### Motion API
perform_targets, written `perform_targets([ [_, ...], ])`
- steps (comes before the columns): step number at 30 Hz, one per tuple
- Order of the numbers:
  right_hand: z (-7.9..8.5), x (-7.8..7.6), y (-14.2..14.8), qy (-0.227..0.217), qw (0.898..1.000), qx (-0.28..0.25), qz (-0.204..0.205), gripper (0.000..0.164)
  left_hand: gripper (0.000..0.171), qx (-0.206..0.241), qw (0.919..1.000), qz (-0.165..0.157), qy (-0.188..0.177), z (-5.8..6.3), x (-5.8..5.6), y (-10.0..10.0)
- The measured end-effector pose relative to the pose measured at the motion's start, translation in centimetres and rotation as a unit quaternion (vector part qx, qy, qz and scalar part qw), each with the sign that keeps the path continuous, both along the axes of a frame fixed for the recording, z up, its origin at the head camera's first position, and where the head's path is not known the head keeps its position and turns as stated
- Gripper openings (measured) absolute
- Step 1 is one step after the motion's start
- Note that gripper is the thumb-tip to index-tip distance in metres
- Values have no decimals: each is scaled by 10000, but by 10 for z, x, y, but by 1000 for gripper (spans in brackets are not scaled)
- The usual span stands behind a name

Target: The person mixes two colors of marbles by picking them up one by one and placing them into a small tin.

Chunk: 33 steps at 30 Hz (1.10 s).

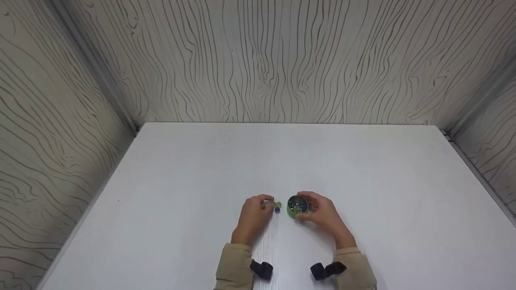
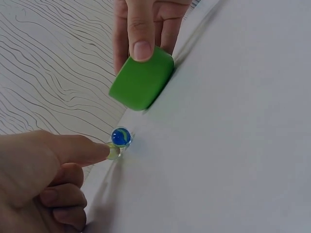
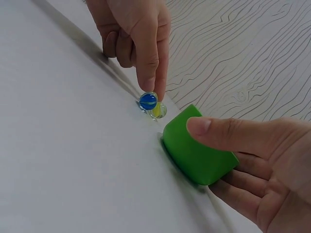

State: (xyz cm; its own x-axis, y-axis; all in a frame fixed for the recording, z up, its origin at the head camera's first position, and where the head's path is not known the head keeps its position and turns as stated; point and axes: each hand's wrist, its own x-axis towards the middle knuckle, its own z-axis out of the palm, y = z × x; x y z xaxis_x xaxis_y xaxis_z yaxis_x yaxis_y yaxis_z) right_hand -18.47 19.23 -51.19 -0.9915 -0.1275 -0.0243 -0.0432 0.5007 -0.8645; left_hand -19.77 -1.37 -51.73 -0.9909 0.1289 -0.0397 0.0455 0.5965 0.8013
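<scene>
My right hand [image 1: 322, 211] grips a small round green container [image 3: 194, 145], thumb on its near side and fingers around the far side. From above, several blue and greenish glass marbles [image 1: 297, 204] show inside it. To the left of the container, a blue marble [image 2: 121, 137] and a yellow-green marble [image 3: 160, 110] sit close together on the white surface. My left hand [image 1: 254, 213] has its thumb and index fingertips at these marbles, with the other fingers curled under. Whether the fingertips pinch a marble or merely touch it is hidden.
Both hands work over a broad white table [image 1: 181, 169]. A wood-grain patterned wall [image 1: 258, 60] stands behind it, with similar panels on the left and right. Dark straps [image 1: 262, 270] wrap the sleeves at the wrists.
</scene>
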Motion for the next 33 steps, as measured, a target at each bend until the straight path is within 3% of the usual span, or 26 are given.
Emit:
perform_targets([
  [17,1,2,-3,-190,9996,47,-227,64,20,-228,9997,77,35,-3,1,3],
  [25,0,0,0,3,10000,-8,6,66,19,-132,9998,120,-12,-2,1,2],
  [33,-1,-1,-1,-118,9999,-60,-25,65,19,111,9994,274,-190,1,2,1],
])
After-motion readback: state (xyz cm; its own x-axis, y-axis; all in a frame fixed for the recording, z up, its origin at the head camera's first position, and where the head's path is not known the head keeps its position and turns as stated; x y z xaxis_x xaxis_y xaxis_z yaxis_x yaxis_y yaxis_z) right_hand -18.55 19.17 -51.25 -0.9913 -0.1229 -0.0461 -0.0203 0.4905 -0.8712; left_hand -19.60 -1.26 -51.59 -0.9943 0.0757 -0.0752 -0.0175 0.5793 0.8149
